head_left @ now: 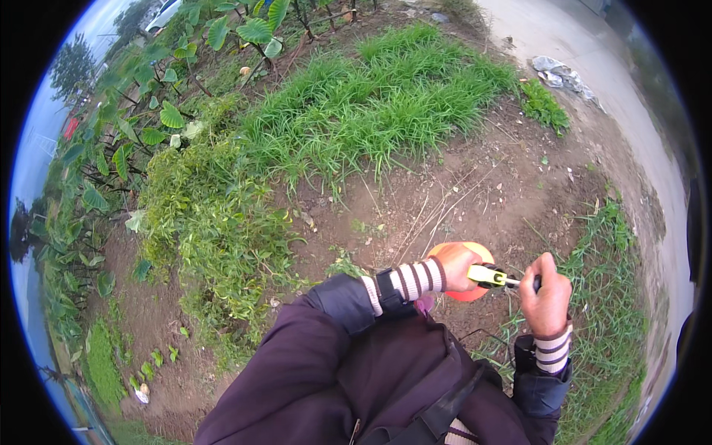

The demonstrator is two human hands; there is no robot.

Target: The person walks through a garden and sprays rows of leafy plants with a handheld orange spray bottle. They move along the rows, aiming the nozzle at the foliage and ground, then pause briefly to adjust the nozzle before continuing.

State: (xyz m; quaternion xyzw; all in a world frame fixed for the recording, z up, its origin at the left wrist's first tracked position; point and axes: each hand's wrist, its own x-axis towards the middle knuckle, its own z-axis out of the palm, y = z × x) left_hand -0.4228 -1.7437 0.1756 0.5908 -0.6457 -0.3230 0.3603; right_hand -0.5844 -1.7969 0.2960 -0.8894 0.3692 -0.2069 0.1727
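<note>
My left hand (455, 265) is wrapped round the yellow-green top of a hand pump sprayer (469, 294) with a rounded orange body, held in front of my waist. From that top a pale rod reaches right to a dark knob, and the fingers of my right hand (546, 298) are closed around this pump handle. The sprayer's lower part is hidden by the top and my left hand. Both wrists show striped cuffs, and a dark band (389, 289) sits on the left one.
Beyond my hands lies brown soil (475, 185) with dry stalks, then a bed of grassy green plants (386, 104). Leafy bushes (215, 222) grow to the left, with large-leaved plants (170, 115) behind. A pale concrete path (645, 156) curves along the right, with crumpled plastic (560, 74) at its edge.
</note>
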